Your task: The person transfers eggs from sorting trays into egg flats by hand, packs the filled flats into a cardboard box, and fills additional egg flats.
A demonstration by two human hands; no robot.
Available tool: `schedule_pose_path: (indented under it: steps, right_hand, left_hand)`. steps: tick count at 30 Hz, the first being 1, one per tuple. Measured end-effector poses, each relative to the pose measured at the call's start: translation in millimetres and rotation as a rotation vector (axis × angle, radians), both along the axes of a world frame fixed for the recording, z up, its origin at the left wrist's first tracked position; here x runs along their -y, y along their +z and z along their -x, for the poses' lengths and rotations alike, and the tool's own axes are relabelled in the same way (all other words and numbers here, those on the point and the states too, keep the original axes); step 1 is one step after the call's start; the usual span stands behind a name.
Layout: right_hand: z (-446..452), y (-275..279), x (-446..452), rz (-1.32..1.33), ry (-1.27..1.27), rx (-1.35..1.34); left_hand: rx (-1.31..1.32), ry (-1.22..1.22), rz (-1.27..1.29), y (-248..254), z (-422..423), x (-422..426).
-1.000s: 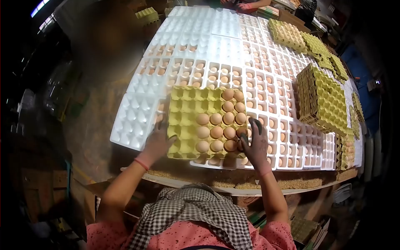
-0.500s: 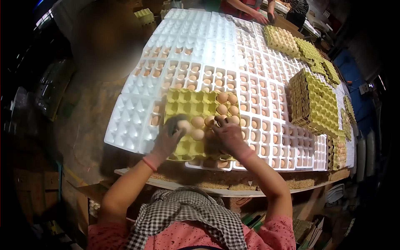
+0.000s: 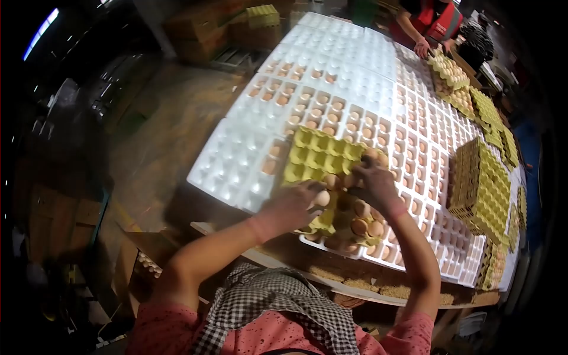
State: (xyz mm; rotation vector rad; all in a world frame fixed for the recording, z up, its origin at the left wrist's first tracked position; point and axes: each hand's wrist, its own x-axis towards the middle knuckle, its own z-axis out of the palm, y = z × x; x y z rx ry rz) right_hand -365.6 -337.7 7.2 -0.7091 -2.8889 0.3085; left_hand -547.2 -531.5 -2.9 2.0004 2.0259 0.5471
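Note:
A yellow-green egg tray (image 3: 316, 155) lies tilted in view over white foam trays, with bare cups on its left part. My left hand (image 3: 290, 208), in a thin glove, is closed round a pale egg (image 3: 321, 198) above the tray's near half. Over the tray's right side, my right hand (image 3: 378, 184) has its fingers curled down on eggs; how many it grips is hidden. One brown egg (image 3: 332, 181) shows between the two hands. Several more eggs (image 3: 367, 225) sit in the tray's near right corner, below my right wrist.
White foam trays (image 3: 231, 157) cover the table, many cups holding brown eggs. A tall stack of egg trays (image 3: 482, 186) stands at the right. Filled egg trays (image 3: 448, 71) lie at the far right, beside a co-worker in a red vest (image 3: 441, 26). The wooden table edge (image 3: 355, 284) runs before me.
The view has turned, so the table appears shifted right and down. More eggs now show in the tray's near right corner. The co-worker's hands now touch a filled tray.

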Motion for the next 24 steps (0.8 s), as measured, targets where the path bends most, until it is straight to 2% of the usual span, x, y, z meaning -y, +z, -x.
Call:
schedule_pose_path:
  steps: [1, 3, 4, 5, 6, 7, 8, 9, 10, 11, 14, 15, 16, 17, 19, 20, 21, 22, 23, 24]
  right_hand:
    - [-1, 15, 6, 0.046, -0.027, -0.044]
    - [15, 43, 32, 0.091, 0.086, -0.165]
    - [34, 44, 47, 0.044, 0.161, -0.19]
    - [55, 47, 68, 0.126, 0.207, -0.139]
    - [80, 39, 82, 0.044, 0.341, -0.218]
    - [104, 28, 94, 0.093, 0.36, -0.081]
    - [131, 9, 100, -0.005, 0.465, -0.132]
    - [149, -7, 102, -0.008, 0.465, -0.117]
    - [167, -20, 104, 0.075, 0.512, 0.028]
    - [181, -31, 106, 0.16, 0.554, 0.172]
    - [196, -44, 108, 0.214, 0.603, 0.201]
    - [196, -43, 114, 0.22, 0.592, 0.218]
    - [197, -41, 119, 0.098, 0.583, 0.237]
    - [201, -38, 121, 0.098, 0.558, 0.238]
    - [214, -26, 126, 0.1, 0.508, 0.24]
    - [229, -21, 125, 0.269, 0.26, 0.034]
    - [243, -18, 124, 0.428, 0.004, -0.174]
    - [255, -15, 124, 0.386, -0.06, -0.344]
    - [262, -35, 116, 0.264, -0.008, -0.433]
    - [267, -64, 114, 0.252, 0.022, -0.334]
  left_hand:
    - [0.321, 0.195, -0.062, 16, 15, 19]
    - [0.702, 0.39, -0.068, 23, 65, 61]
    - [0.716, 0.439, -0.142, 2, 96, 81]
    - [0.62, 0.539, -0.167, -5, 117, 101]
    - [0.662, 0.528, -0.14, -11, 128, 113]
    - [0.703, 0.52, -0.119, -18, 136, 123]
    - [0.585, 0.412, -0.107, -25, 134, 127]
    - [0.468, 0.31, -0.095, -31, 129, 126]
    - [0.338, 0.255, -0.035, -19, 121, 121]
    - [0.34, 0.183, 0.038, -33, 123, 118]
    - [0.378, 0.208, -0.005, -35, 143, 123]
    - [0.499, 0.247, -0.066, -34, 156, 130]
    - [0.617, 0.287, -0.127, -35, 166, 134]
    - [0.628, 0.275, -0.125, -36, 173, 134]
    - [0.23, 0.1, -0.053, -41, 187, 131]
    - [0.193, 0.064, 0.087, -44, 189, 128]
    - [0.197, 0.05, 0.083, -47, 192, 124]
    - [0.265, 0.071, 0.032, -50, 195, 118]
    - [0.335, 0.085, -0.016, -51, 197, 112]
    - [0.497, 0.096, -0.125, -48, 199, 104]
